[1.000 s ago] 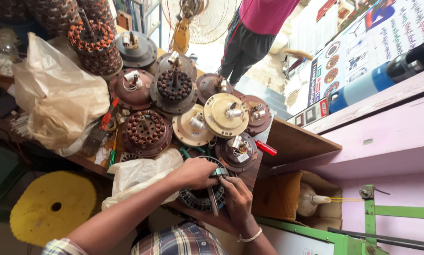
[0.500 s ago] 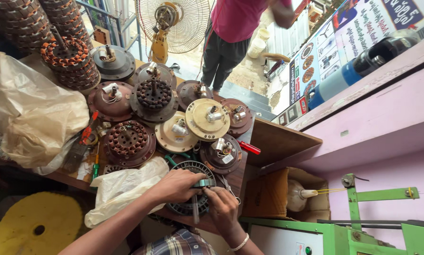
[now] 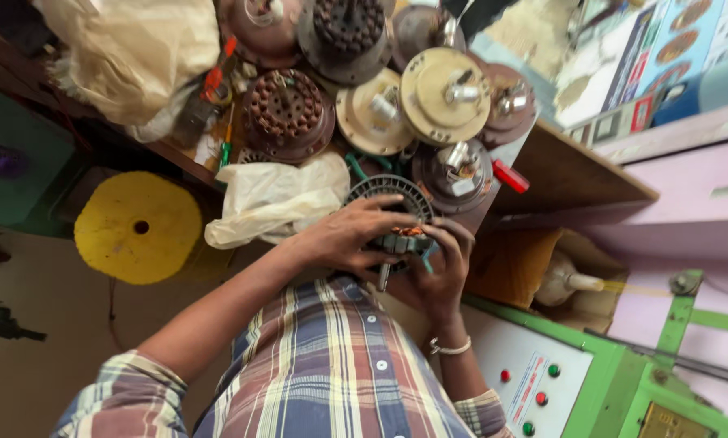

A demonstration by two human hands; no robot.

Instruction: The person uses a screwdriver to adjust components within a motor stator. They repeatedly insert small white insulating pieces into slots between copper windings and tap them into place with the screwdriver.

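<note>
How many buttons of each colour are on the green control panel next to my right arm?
Red buttons: 2
Green buttons: 2
Total: 4

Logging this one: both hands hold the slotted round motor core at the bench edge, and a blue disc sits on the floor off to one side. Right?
Not quite: the head view shows the disc on the floor is yellow, not blue. The rest stands: the left hand and right hand both grip the slotted round motor core at the bench edge.
</note>
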